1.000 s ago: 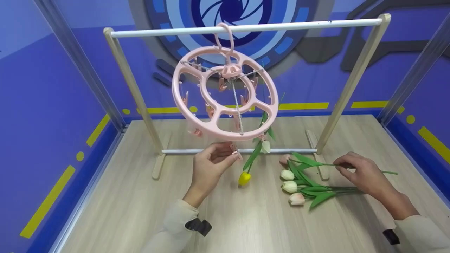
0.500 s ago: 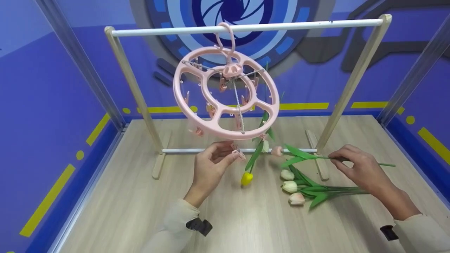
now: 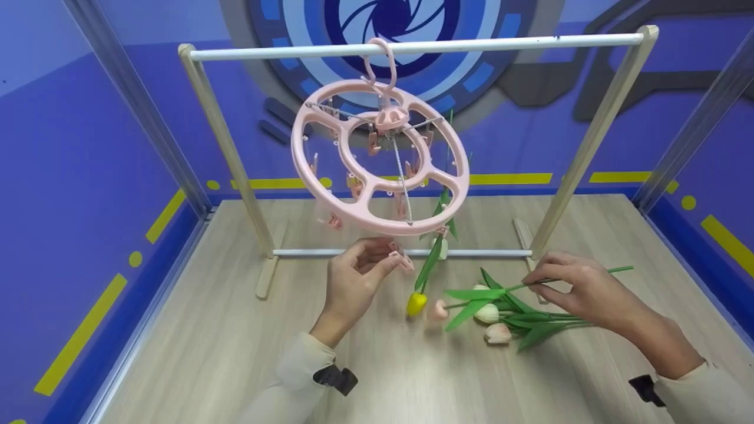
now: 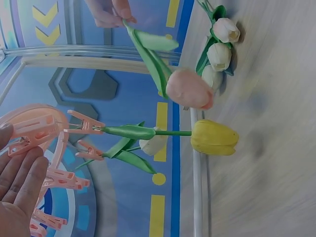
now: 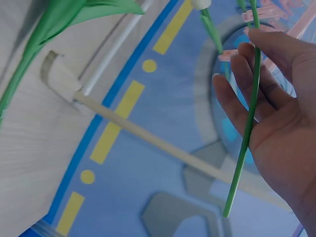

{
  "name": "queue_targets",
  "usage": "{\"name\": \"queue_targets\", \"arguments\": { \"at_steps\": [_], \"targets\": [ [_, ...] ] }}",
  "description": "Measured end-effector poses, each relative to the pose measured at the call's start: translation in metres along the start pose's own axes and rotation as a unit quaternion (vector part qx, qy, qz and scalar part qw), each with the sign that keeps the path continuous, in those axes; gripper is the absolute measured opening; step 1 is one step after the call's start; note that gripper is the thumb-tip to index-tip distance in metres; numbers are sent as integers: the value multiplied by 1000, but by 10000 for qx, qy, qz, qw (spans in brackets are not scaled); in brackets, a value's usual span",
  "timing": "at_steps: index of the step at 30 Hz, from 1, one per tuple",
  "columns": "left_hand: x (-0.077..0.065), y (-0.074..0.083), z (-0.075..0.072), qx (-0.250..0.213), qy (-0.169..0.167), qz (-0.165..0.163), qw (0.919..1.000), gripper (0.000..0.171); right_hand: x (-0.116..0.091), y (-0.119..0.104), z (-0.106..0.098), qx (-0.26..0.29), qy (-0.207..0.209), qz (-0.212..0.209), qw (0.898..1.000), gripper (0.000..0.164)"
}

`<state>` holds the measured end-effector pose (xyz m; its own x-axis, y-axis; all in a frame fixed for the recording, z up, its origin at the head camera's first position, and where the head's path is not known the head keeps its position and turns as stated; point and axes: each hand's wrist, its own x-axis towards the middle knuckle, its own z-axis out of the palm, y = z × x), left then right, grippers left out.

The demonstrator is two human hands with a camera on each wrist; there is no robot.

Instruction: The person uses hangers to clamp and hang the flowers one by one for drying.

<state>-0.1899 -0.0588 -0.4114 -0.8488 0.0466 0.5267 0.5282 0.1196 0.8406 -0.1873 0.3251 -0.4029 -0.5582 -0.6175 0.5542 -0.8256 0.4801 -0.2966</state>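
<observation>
My left hand (image 3: 356, 280) pinches a pink clothespin (image 3: 402, 257) that hangs from the near rim of the round pink clip hanger (image 3: 377, 221). In the left wrist view the clothespin (image 4: 34, 131) sits between thumb and fingers. My right hand (image 3: 580, 285) holds a pink artificial tulip (image 3: 439, 310) by its green stem (image 5: 254, 94), bloom pointing left and slightly down. Beside the left hand, a yellow tulip (image 3: 416, 304) hangs bloom-down from a clip (image 4: 86, 122). Behind it a white tulip (image 4: 153, 144) hangs from another clip.
The hanger hooks onto the white top bar (image 3: 500, 43) of a wooden-legged rack (image 3: 227, 147). Several white and pale pink tulips (image 3: 498, 334) lie on the wooden table (image 3: 412, 377) at the right, partly behind the held tulip. Purple-blue panels (image 3: 88, 206) enclose the table.
My right hand has lifted the pink tulip off the pile's far side and carried it left and towards me, its bloom now near the yellow one. My left hand stays on the clothespin.
</observation>
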Motion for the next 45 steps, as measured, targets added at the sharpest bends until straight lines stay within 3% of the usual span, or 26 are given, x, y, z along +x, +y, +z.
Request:
{"name": "queue_targets", "arguments": {
  "at_steps": [5, 25, 45],
  "targets": [
    [0, 1, 2, 75, 15, 56, 10000, 25, 8, -8, 1, 171, -70, -240, 9995, 46],
    [0, 5, 13, 1, 98, 24, 9999, 21, 51, -32, 17, -123, 34, 8, 9999, 35],
    [1, 9, 17, 57, 81, 99, 9999, 18, 86, -43, 42, 52, 135, -286, 9995, 30]
  ]
}}
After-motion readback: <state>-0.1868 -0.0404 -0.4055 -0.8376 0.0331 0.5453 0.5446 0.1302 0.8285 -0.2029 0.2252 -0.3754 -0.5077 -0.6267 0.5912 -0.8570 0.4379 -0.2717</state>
